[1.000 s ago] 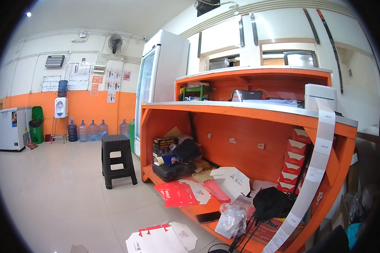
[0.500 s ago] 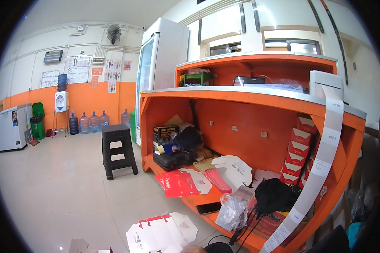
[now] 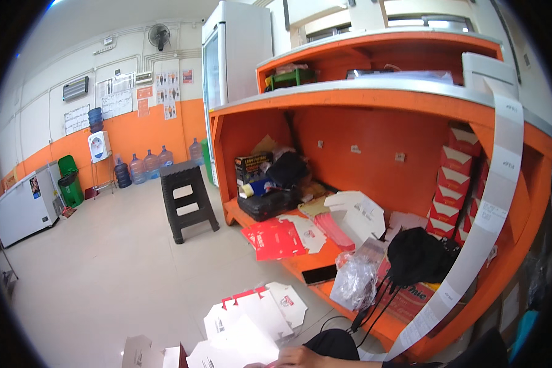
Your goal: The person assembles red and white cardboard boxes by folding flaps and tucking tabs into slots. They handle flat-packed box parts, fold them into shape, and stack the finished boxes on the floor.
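Observation:
At the lower edge, my right hand (image 3: 297,357) is closed at the edge of a white flat carton blank (image 3: 242,345), its lower part cut off by the picture's rim. Beyond that blank, more flat carton blanks (image 3: 291,305), white with red edges, lie on the floor. A partly folded carton (image 3: 138,352) with a brownish-grey side stands to the left of the held blank. My left hand is out of view. Beside my right hand is a dark rounded shape (image 3: 334,343), perhaps my knee.
An orange workbench (image 3: 362,98) spans the right side. Its lower shelf holds red and white blanks (image 3: 282,238), a phone (image 3: 319,275), clear plastic wrap (image 3: 356,282), a black cloth bag (image 3: 420,257) and stacked red boxes (image 3: 451,196). A long paper strip (image 3: 494,196) hangs down. A dark stool (image 3: 187,199) stands left.
The view has tipped downward and turned a little. A white carton blank has come up into view with my right hand at its edge, covering part of the blanks on the floor.

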The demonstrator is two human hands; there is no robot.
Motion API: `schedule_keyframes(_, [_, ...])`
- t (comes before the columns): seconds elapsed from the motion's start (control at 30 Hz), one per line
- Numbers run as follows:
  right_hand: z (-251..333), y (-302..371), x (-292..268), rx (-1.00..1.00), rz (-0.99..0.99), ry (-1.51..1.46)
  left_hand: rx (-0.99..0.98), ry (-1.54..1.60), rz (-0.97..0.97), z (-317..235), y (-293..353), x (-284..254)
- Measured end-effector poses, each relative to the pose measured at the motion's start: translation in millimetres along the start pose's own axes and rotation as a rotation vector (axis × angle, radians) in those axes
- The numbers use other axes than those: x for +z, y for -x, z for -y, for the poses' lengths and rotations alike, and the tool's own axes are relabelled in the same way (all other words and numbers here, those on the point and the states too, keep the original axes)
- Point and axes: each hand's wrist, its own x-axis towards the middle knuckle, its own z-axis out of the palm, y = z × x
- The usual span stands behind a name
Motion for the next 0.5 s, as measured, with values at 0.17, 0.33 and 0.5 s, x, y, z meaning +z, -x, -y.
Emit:
schedule_keyframes(0.17, [3.1,-1.1,-6.8,0.039,-0.061,-0.031,-0.112,0.115,-0.007,11.3,24.3,-19.9])
schedule_keyframes(0.33, [11.5,-1.4,-4.0,0.105,-0.115,-0.037,-0.304,0.158,0.091,15.9,39.1,-39.3])
schedule_keyframes(0.5, [10.0,1.9,7.3,0.05,-0.052,-0.068,-0.207,0.153,0.044,86.1,20.5,-60.0])
